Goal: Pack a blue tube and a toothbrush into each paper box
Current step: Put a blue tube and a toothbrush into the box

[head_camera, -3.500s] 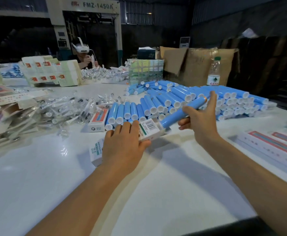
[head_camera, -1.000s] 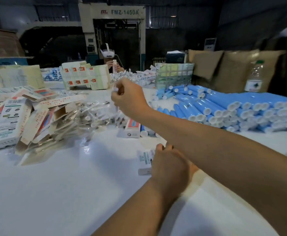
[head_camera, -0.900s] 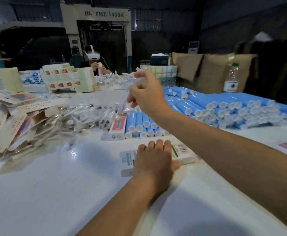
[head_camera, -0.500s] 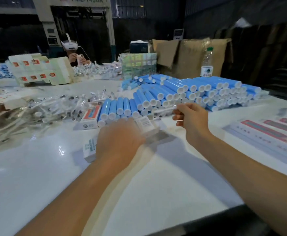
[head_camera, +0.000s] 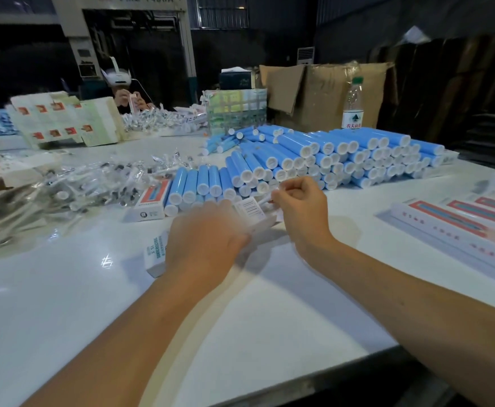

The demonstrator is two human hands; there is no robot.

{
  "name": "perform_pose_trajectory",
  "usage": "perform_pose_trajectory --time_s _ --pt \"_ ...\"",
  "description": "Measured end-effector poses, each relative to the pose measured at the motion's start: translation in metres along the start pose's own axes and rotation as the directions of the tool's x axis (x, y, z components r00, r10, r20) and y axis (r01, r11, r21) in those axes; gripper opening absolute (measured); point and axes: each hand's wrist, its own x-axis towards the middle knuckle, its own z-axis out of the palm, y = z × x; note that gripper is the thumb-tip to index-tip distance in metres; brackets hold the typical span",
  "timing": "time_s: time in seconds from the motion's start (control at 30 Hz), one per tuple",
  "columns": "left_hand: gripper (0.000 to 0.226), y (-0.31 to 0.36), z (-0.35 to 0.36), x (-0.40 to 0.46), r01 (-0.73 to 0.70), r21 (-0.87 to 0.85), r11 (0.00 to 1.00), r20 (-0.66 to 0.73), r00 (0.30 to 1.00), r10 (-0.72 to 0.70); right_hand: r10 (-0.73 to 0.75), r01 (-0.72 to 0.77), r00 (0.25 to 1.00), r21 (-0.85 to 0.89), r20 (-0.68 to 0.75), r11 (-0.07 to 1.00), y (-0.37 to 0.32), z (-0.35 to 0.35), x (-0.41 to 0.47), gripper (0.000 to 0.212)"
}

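Two hands work on one paper box (head_camera: 249, 211) lying on the white table (head_camera: 64, 304), just in front of the stacked blue tubes (head_camera: 322, 160). Our left hand (head_camera: 203, 245) lies over the box with fingers curled around it. Our right hand (head_camera: 300, 205), at the box's open end, pinches a clear-wrapped toothbrush (head_camera: 265, 198); we cannot tell how far it is in.

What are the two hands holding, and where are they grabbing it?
The left hand lies over the middle of a white paper box, pinning it to the table. The right hand pinches a thin wrapped toothbrush by its end, at the box's open end.
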Motion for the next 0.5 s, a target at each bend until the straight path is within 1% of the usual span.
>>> perform_pose_trajectory --time_s 0.07,0.13,0.2,0.23,0.27,0.33,0.4,0.5 --pt "0.063 0.001 -0.001 0.000 0.010 -0.006 1.000 -0.003 1.000 -0.010 0.010 -0.008 0.999 -0.041 0.043 0.999 0.002 0.003 -0.003 0.012" --pt "0.063 0.002 0.000 0.001 0.012 -0.003 1.000 -0.018 1.000 -0.012 0.039 -0.027 0.991 -0.091 0.131 0.995 0.004 0.008 -0.006 0.010" --pt "0.062 0.002 0.000 0.001 0.008 0.000 1.000 -0.035 0.999 -0.008 0.099 -0.083 0.970 -0.082 0.223 0.993 0.004 0.011 -0.008 0.015" --pt "0.063 0.001 0.000 0.001 0.014 -0.005 1.000 -0.039 0.999 -0.014 0.101 -0.090 0.966 -0.056 0.237 0.994 0.002 0.012 -0.008 0.016" --pt "0.063 -0.001 0.000 0.002 0.025 -0.008 1.000 -0.040 0.999 -0.026 0.066 -0.056 0.974 -0.051 0.217 0.997 0.000 0.011 -0.007 0.014" --pt "0.066 -0.004 0.000 0.003 0.056 -0.002 0.998 -0.039 0.998 -0.056 -0.055 0.071 0.991 -0.132 0.118 0.989 -0.003 0.005 -0.008 0.015" --pt "0.067 -0.007 0.000 0.005 0.089 0.010 0.996 -0.041 0.995 -0.088 -0.167 0.176 0.984 -0.210 0.060 0.962 -0.004 0.000 -0.010 0.014" --pt "0.066 -0.008 0.000 0.005 0.131 0.001 0.991 -0.048 0.990 -0.130 -0.306 0.333 0.943 -0.336 0.131 0.881 -0.001 -0.001 -0.014 0.012"
